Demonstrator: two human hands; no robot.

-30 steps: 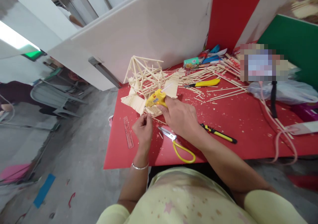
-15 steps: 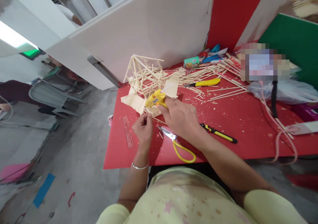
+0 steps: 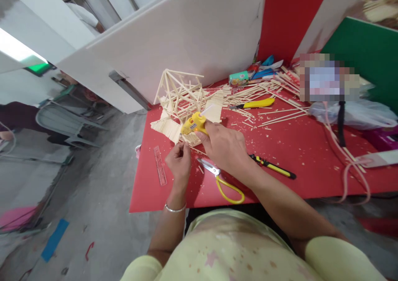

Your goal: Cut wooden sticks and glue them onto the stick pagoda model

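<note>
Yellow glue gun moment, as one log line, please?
right hand: holds yellow glue gun; left hand: curled near it, contents unclear; wooden-stick structure: beyond hands; yellow-handled scissors: on red tabletop

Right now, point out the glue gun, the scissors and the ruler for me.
Glue gun [image 3: 193, 124], head view: on its yellow body.
Scissors [image 3: 215, 171], head view: on the metal by the pivot.
Ruler [image 3: 160, 166], head view: mid-length.

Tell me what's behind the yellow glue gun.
Beyond the yellow glue gun, parts of a stick frame and a pale flat panel show. Whatever the gun and right hand cover cannot be seen.
</note>
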